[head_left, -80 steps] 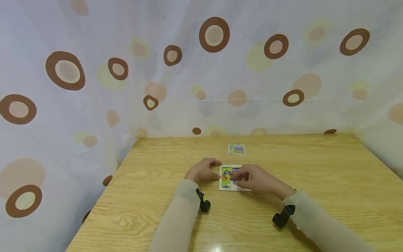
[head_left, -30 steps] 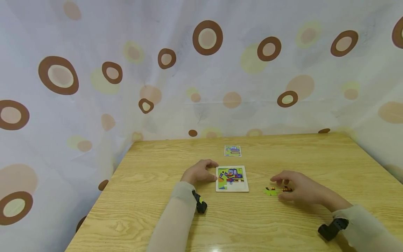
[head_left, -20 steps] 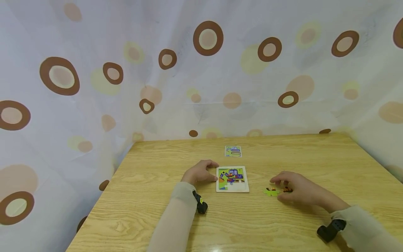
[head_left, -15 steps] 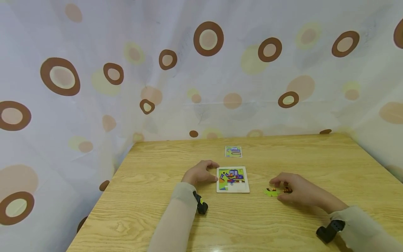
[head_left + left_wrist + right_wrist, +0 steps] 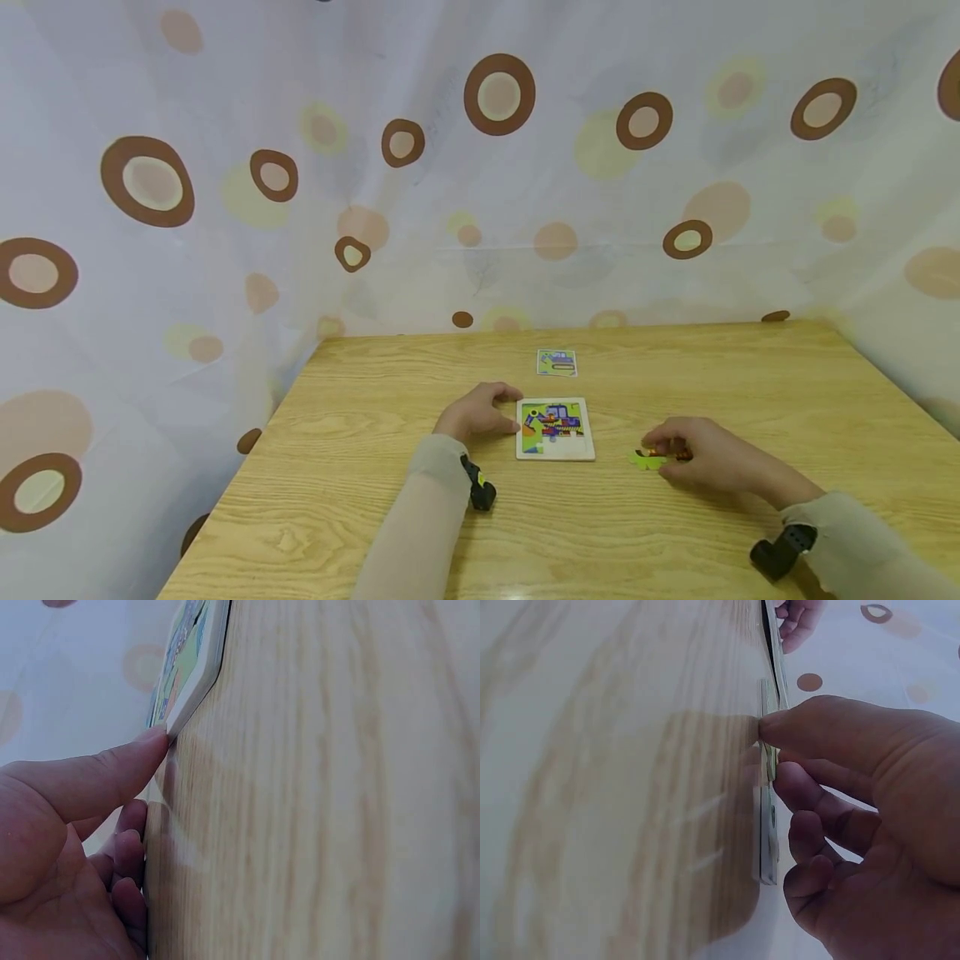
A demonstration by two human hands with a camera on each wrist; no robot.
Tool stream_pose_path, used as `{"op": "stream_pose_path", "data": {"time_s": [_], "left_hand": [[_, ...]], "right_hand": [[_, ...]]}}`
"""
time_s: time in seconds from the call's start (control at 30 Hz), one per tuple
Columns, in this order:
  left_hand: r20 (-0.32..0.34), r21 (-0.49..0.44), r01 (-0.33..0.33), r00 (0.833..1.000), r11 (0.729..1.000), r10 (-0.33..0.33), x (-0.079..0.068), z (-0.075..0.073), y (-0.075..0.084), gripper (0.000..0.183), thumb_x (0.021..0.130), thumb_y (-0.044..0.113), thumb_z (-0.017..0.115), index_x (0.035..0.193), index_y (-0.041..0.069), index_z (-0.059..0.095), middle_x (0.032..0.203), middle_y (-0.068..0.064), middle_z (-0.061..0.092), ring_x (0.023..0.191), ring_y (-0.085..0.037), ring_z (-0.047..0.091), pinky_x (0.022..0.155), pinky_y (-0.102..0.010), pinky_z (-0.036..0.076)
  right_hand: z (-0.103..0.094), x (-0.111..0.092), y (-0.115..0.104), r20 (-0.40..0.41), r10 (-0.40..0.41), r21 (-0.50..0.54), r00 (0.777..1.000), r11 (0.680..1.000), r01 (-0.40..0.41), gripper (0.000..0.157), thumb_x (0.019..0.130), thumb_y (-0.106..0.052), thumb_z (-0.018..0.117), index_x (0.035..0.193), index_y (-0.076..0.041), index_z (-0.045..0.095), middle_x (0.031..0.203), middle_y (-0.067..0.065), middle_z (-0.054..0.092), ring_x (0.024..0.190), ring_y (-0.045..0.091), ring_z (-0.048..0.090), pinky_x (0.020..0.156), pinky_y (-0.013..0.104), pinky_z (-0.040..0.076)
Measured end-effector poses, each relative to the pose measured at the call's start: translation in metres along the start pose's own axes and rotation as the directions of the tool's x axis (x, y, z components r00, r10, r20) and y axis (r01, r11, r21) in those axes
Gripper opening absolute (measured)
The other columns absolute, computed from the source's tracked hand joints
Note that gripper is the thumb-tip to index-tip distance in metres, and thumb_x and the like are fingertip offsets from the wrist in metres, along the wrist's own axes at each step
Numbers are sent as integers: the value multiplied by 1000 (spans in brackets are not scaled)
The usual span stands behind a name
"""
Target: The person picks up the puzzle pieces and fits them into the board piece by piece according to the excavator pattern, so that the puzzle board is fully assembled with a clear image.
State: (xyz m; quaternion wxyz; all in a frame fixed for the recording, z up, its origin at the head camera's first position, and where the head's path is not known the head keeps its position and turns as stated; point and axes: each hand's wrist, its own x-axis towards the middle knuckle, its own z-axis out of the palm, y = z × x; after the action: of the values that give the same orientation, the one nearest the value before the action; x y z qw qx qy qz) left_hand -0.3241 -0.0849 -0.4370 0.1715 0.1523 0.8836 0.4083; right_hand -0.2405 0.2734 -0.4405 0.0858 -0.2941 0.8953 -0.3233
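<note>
A white-framed puzzle board [image 5: 555,450] with an excavator picture lies mid-table, its lower part bare white. My left hand [image 5: 477,412] rests at the board's left side. In the left wrist view, its thumb [image 5: 112,776] touches the near corner and the other fingers are loosely bent. To the right, my right hand [image 5: 708,458] is low over two loose puzzle pieces. Its thumb and index finger pinch the green puzzle piece [image 5: 647,461] at its edges. The other puzzle piece [image 5: 768,840], dark and orange on top, lies under the hand, partly hidden by the fingers.
Behind the board lies a small square card [image 5: 557,363] with a similar excavator picture. The wooden table [image 5: 375,400] reaches back to a white curtain [image 5: 420,275] with brown and beige circles.
My right hand has left the board and moved right to the loose pieces; its index finger has since come down on the green one. My left hand has stayed at the board.
</note>
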Motion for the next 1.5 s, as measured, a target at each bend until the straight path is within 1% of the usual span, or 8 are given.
{"op": "stream_pose_path", "data": {"time_s": [0.17, 0.33, 0.5, 0.67, 0.93, 1.17, 1.37, 1.5], "left_hand": [[3, 8, -6, 1000, 1000, 6, 0, 0, -1, 47, 87, 12, 78, 131, 14, 62, 134, -5, 54, 128, -25, 45, 108, -42, 35], [6, 11, -11, 1000, 1000, 11, 1, -1, -1, 48, 87, 12, 78, 132, 14, 62, 135, -5, 54, 129, -25, 45, 108, -42, 36], [3, 6, -6, 1000, 1000, 6, 1, -1, -1, 47, 87, 13, 78, 131, 15, 62, 135, -5, 54, 128, -25, 45, 108, -42, 36], [0, -1, -1, 1000, 1000, 1, 1, -1, -1, 47, 87, 13, 78, 131, 15, 63, 134, -5, 54, 128, -26, 45, 107, -42, 36], [-3, -3, 5, 1000, 1000, -5, 0, 0, 0, 47, 86, 12, 78, 130, 15, 63, 134, -4, 54, 127, -25, 45, 107, -42, 36], [0, -12, 5, 1000, 1000, -5, -1, 0, 0, 48, 86, 11, 78, 131, 14, 62, 134, -4, 54, 128, -25, 46, 107, -42, 36], [0, -10, 0, 1000, 1000, 0, 1, 0, -2, 47, 86, 12, 78, 130, 15, 63, 135, -5, 55, 129, -26, 45, 108, -42, 35], [2, 0, -2, 1000, 1000, 2, 2, 0, -3, 48, 86, 12, 78, 131, 16, 62, 136, -4, 54, 130, -25, 45, 108, -42, 35]], "right_hand": [[-1, 1, -3, 9, -1, 6, 1000, 1000, 1, 26, 91, -15, 72, 115, -7, 67, 104, 0, 61, 83, 9, 54, 69, 28, 50], [0, 4, -1, -2, 0, -26, 1000, 1000, 0, 24, 89, -15, 74, 112, -10, 68, 102, -2, 60, 80, 8, 52, 67, 28, 49], [-2, 7, -3, -36, -10, -53, 999, 999, 8, 25, 88, -15, 75, 112, -13, 69, 100, -7, 63, 80, 8, 53, 66, 27, 49], [-3, 10, -9, -79, -31, -47, 996, 999, 27, 26, 88, -16, 76, 113, -13, 70, 100, -9, 65, 84, 10, 54, 68, 28, 49], [2, 22, -20, -143, -71, -106, 987, 993, 56, 26, 88, -17, 76, 113, -16, 71, 96, -14, 64, 86, 8, 53, 73, 31, 47], [11, 41, -30, -128, -116, -58, 985, 992, 110, 27, 89, -18, 76, 115, -12, 72, 98, -13, 66, 86, 10, 54, 74, 32, 46], [20, 55, -37, -106, -127, -20, 986, 992, 126, 26, 89, -16, 74, 115, -12, 71, 100, -11, 67, 87, 11, 55, 75, 32, 46], [26, 65, -41, -92, -122, -17, 988, 992, 121, 25, 89, -16, 74, 114, -15, 72, 101, -12, 67, 87, 11, 56, 76, 32, 47]]}}
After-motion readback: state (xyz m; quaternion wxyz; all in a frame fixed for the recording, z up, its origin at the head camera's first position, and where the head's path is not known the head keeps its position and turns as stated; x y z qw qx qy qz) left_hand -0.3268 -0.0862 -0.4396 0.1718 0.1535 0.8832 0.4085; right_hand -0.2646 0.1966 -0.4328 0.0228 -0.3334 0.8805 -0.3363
